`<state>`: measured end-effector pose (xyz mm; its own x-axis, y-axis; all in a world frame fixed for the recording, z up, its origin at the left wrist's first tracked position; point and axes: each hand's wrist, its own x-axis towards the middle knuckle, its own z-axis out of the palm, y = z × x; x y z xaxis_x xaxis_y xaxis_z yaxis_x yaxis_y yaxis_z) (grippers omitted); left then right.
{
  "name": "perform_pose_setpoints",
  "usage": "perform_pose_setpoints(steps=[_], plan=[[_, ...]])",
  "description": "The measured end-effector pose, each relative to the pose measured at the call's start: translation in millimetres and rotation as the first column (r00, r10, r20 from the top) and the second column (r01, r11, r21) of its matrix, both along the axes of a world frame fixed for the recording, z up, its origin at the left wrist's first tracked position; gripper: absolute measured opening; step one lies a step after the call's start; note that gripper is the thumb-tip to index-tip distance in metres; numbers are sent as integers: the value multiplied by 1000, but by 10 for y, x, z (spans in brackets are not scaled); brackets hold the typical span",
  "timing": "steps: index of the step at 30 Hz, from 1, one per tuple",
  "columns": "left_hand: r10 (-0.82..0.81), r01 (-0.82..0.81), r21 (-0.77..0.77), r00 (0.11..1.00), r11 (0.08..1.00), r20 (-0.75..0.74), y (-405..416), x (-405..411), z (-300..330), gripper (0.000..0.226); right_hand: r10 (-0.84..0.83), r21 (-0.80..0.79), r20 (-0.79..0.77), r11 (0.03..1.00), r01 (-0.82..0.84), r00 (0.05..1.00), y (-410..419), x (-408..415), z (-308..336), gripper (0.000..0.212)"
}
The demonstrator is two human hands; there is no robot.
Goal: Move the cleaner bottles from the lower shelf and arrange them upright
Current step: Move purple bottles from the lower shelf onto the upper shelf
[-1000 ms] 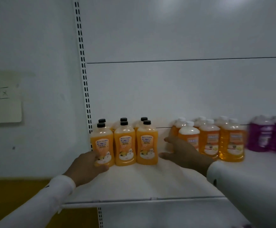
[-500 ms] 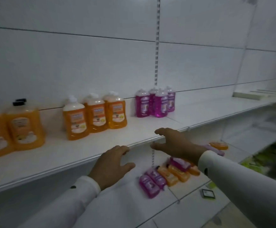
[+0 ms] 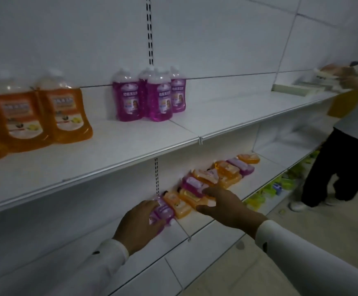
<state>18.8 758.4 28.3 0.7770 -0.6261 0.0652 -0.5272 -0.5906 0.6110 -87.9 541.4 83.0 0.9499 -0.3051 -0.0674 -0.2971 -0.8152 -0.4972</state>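
Several purple and orange cleaner bottles lie flat in a row on the lower shelf (image 3: 216,229). My left hand (image 3: 139,225) wraps around the nearest purple bottle (image 3: 163,210) at the row's left end. My right hand (image 3: 227,207) hovers with fingers apart over an orange bottle (image 3: 179,202) and a lying purple bottle (image 3: 193,184); it holds nothing. On the upper shelf (image 3: 131,150) stand upright purple bottles (image 3: 158,99) and orange bottles (image 3: 65,112).
Another person (image 3: 348,133) stands at the right end of the shelving, handling items on the upper shelf. Green and yellow packs (image 3: 267,191) lie on a lower level near the floor. A slotted upright (image 3: 149,30) divides the back panel.
My view has swung right and down from the upright orange bottles. Both hands dropped from the upper shelf edge to the lower shelf, and my left hand has closed on a purple bottle.
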Motion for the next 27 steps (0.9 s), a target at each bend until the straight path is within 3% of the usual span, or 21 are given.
perform_pose_setpoints(steps=[8, 11, 15, 20, 27], plan=[[155, -153, 26, 977, 988, -146, -348, 723, -696, 53, 92, 52, -188, 995, -83, 978, -414, 1030, -833, 64], [237, -231, 51, 952, 972, -196, -414, 831, -888, 57, 158, 90, -239, 986, -140, 958, -481, 1306, -1086, 58], [315, -300, 100, 922, 949, -225, -514, 881, -1151, 40, 280, 157, -268, 957, -244, 922, -597, 1566, -1414, 47], [426, -409, 120, 870, 905, -248, -771, 875, -1423, 46, 385, 245, -264, 914, -325, 884, -773, 1805, -1855, 39], [590, -561, 184, 781, 807, -205, -985, 922, -1855, 50, 449, 232, -228, 887, -399, 864, -965, 2082, -2443, 26]])
